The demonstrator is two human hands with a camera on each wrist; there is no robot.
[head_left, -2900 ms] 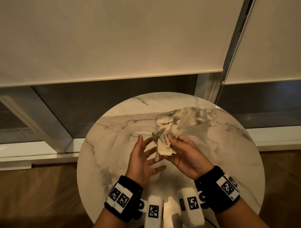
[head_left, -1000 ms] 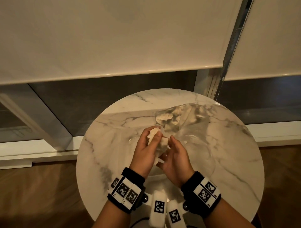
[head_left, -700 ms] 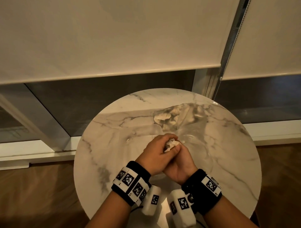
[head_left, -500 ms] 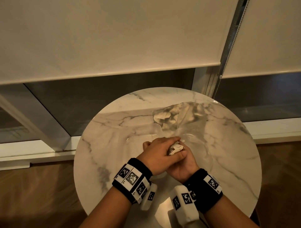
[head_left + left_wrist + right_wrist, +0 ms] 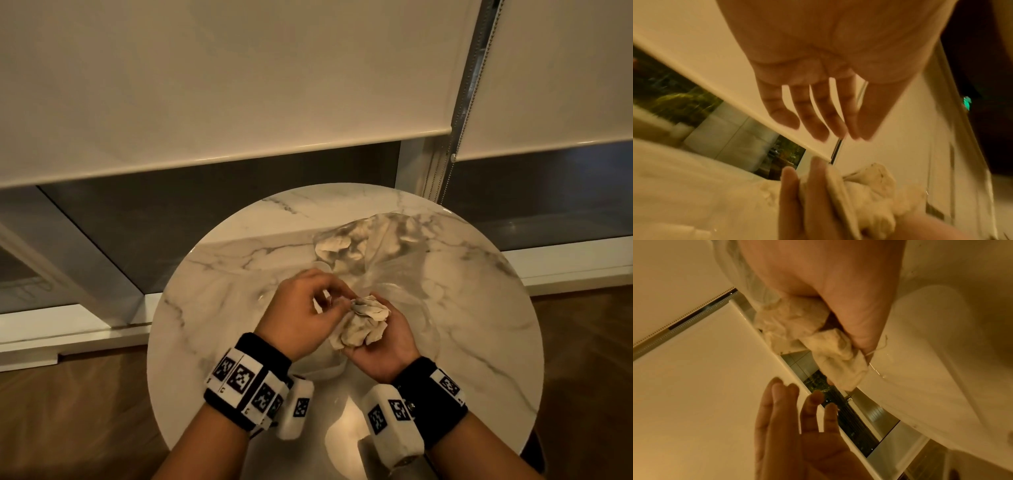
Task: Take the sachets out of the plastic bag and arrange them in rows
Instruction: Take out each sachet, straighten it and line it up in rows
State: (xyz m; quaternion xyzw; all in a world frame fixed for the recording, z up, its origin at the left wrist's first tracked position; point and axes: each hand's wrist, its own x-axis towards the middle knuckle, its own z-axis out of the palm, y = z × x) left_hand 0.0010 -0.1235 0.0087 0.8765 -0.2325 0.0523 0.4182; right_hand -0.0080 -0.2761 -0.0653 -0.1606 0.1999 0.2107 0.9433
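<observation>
A crumpled bunch of pale cloth sachets (image 5: 363, 322) lies in my right hand (image 5: 385, 341), whose fingers and thumb curl round it above the near middle of the round marble table (image 5: 191, 342). In the right wrist view the thumb presses into the sachets (image 5: 818, 337). My left hand (image 5: 318, 301) hovers just left of the bunch with straight, spread fingers (image 5: 818, 123); it holds nothing and is a little apart from the sachets (image 5: 875, 194). The clear plastic bag (image 5: 404, 270) lies behind the hands with more sachets (image 5: 334, 245) inside it.
The table stands against a window with lowered roller blinds (image 5: 239, 85) and a bead chain (image 5: 462, 102). Bare marble (image 5: 219, 291) shows left of the hands. Wooden floor (image 5: 68, 411) surrounds the table.
The left hand, which lay curled over the bunch in the right hand, has lifted off to the left and opened. The bunch now shows in the right palm.
</observation>
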